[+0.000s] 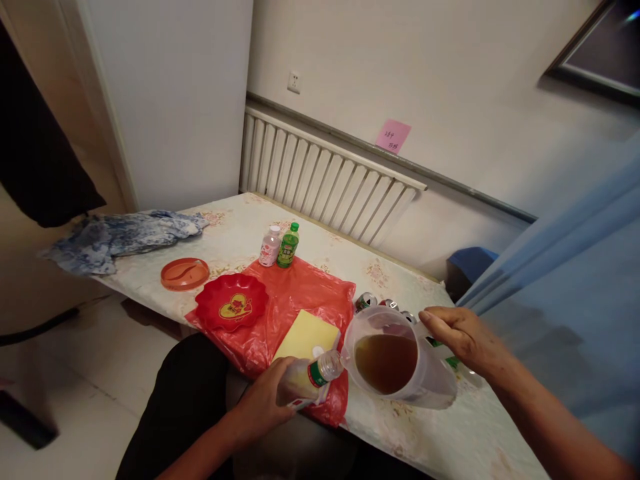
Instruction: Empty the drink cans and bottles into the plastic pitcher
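Observation:
My left hand (267,399) is closed round a clear plastic bottle (327,365) with a green and red label, tilted with its uncapped mouth to the right. My right hand (457,337) grips the handle of a translucent plastic pitcher (435,383), which is tipped toward the bottle. Brown liquid (387,363) shows inside the pitcher. The pitcher's lip is at the bottle's mouth; whether any liquid runs between them I cannot tell. Beneath the bottle lies a yellow notebook (307,335) with a small white cap (318,351) on it, all on a red plastic sheet (295,287).
A red scalloped plate (207,310), an orange round dish (185,274), a pink-labelled bottle (270,247) and a green bottle (289,246) stand on the table. Several cans (366,301) sit behind the pitcher. Crumpled blue-white cloth (145,231) lies far left; a blue curtain (565,287) hangs right.

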A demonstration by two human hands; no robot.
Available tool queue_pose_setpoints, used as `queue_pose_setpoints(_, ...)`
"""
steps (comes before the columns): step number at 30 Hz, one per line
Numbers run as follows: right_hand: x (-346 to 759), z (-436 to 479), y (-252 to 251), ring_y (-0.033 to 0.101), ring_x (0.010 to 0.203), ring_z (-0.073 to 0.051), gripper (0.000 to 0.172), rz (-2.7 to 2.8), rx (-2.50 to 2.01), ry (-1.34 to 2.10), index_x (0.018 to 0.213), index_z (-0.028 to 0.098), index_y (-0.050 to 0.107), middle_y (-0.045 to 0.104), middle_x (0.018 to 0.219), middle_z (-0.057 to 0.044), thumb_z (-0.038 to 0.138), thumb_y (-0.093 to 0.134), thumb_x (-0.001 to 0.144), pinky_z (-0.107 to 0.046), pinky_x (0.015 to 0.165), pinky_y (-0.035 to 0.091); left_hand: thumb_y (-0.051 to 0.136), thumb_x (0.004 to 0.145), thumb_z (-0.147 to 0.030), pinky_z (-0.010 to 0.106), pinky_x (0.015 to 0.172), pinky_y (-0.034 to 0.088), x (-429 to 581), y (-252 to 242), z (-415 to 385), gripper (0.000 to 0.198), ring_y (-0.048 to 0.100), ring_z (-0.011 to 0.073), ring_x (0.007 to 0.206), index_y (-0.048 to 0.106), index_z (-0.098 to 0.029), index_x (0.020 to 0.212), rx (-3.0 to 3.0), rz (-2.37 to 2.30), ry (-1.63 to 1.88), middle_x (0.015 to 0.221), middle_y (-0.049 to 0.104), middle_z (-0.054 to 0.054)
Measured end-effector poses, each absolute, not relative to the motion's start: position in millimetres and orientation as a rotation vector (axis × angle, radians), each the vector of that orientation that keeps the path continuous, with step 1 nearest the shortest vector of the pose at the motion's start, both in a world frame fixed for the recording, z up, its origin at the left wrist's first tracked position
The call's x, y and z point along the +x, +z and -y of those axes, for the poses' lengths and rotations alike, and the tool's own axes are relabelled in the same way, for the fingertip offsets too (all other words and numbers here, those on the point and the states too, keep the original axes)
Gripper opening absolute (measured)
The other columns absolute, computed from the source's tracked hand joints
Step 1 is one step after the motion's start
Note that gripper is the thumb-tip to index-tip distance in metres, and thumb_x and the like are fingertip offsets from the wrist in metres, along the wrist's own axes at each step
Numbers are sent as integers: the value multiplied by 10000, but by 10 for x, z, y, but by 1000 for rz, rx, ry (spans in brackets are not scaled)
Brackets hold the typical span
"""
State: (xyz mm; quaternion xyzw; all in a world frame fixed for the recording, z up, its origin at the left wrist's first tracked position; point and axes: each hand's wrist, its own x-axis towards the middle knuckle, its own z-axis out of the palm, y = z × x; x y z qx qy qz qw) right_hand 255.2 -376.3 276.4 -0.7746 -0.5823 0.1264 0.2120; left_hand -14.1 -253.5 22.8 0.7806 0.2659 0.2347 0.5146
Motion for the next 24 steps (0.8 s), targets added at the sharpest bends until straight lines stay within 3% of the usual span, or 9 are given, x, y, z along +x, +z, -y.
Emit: queue_pose_setpoints(24,2457,3629,2828,244,528,-116,457,1713,-2191,353,566,220,267,227,567,31,517,391,890,-281,477,218,688,691,-219,422,1055,428,-116,197,2503,616,550,278,1211,482,-221,1271,1887,-646,564,1299,580,85)
